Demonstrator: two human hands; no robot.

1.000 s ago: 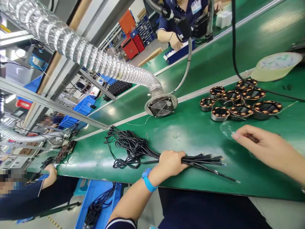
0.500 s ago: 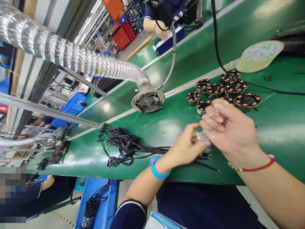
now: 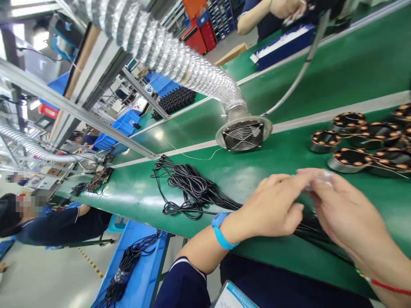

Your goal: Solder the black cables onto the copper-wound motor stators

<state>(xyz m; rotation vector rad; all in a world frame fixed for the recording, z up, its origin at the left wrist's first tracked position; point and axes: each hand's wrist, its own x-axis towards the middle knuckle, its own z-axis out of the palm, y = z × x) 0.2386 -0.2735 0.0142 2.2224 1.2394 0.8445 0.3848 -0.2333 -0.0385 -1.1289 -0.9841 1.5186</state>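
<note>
Both of my hands meet over the bench around a small, crumpled piece of clear plastic film [image 3: 326,176], mostly covered by fingers. My right hand [image 3: 349,209] pinches it between thumb and fingers. From the other side, the fingers of my left hand [image 3: 276,205] press together at the film, its thumb bent below them. Beneath the hands run the ends of a bundle of black cables [image 3: 195,188], whose coiled part lies to the left. Several ring-shaped stators with copper windings [image 3: 349,159] stand just beyond my right hand.
A fan-fronted extraction hood [image 3: 244,137] on a silver flexible duct [image 3: 192,60] hangs over the bench's [image 3: 135,201] far side. Left below is a blue bin [image 3: 141,265] with bundled cables. A co-worker's hand [image 3: 287,8] is across the bench beside a blue box [image 3: 282,47]; another person sits at left.
The view has swung right and closer, so the bench things appear shifted. My right hand has unfurled from a raised curl and come down against my left hand's fingertips at the film.
</note>
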